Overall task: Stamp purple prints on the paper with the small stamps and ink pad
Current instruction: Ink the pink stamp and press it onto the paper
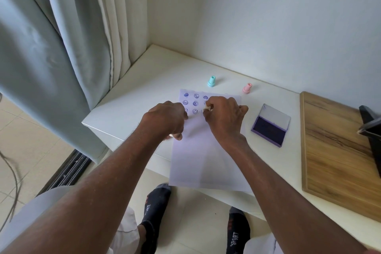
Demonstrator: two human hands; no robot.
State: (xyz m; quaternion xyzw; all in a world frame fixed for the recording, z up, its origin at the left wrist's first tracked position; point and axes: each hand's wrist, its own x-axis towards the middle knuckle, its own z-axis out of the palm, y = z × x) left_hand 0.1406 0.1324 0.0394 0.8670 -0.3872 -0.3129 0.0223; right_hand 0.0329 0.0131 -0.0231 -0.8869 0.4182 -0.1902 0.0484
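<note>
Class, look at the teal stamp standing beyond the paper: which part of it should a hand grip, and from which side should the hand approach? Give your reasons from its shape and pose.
Grip the teal stamp by its narrow upper neck, pinched between thumb and fingers, coming from above. It stands upright on its wider base, apart from the paper and the pink stamp, so the top is unobstructed and a straight lift probably keeps the printing face down.

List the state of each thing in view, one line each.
Ink pad: lid open, on the table.
Paper: flat, purple prints at its far end.
Teal stamp: upright, untouched.
Pink stamp: upright, untouched.
Left hand: resting on the paper.
Right hand: pinching a small stamp against the paper.
</note>
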